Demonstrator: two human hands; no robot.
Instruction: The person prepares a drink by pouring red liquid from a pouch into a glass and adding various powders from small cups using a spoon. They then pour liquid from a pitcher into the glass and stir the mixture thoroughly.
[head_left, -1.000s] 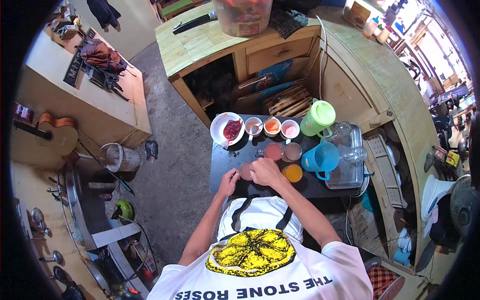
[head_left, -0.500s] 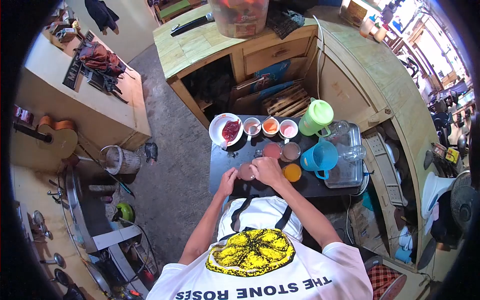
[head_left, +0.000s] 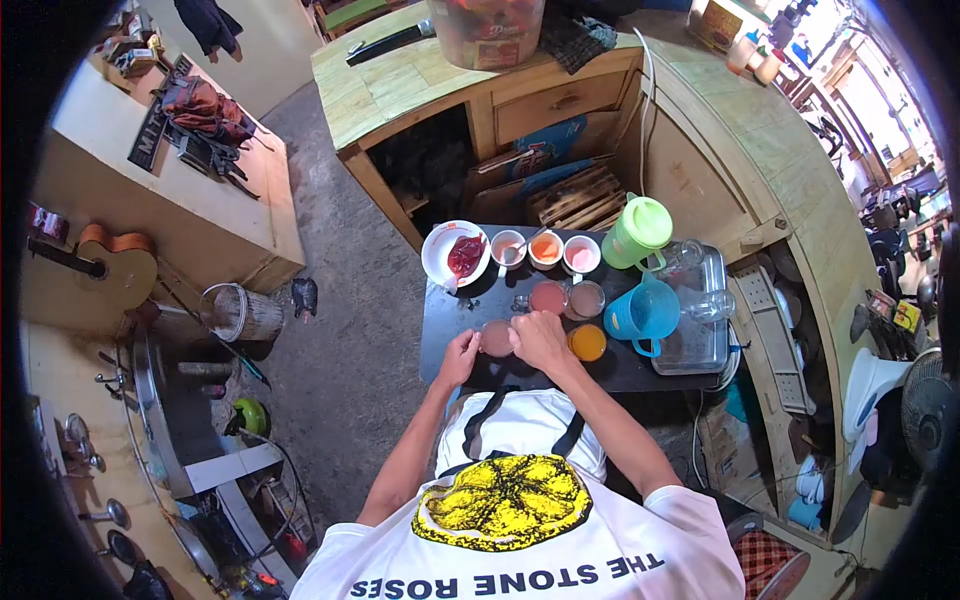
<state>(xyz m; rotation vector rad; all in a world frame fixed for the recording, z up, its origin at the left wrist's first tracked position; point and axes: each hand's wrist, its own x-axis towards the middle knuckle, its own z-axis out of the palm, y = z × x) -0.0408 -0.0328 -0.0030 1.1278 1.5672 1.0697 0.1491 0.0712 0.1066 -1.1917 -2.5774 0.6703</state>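
A glass mug (head_left: 496,339) of brownish-pink drink stands near the front of the dark table. My left hand (head_left: 459,358) is closed at its left side, apparently on its handle. From the right, my right hand (head_left: 540,342) is closed against the rim; whatever its fingers hold is hidden. Just beyond are a glass mug of red drink (head_left: 547,298) and a glass of brownish drink (head_left: 584,300). A glass of orange drink (head_left: 587,343) sits right of my right hand.
Behind the glasses are a white bowl (head_left: 440,243) with something dark red and white cups (head_left: 508,250), one holding a spoon. A green pitcher (head_left: 638,232), a blue pitcher (head_left: 640,312) and a metal tray (head_left: 690,350) with glasses occupy the right. A wooden counter (head_left: 690,160) borders the table.
The view has shifted slightly. Both hands stay at the same glass mug, with little visible movement.
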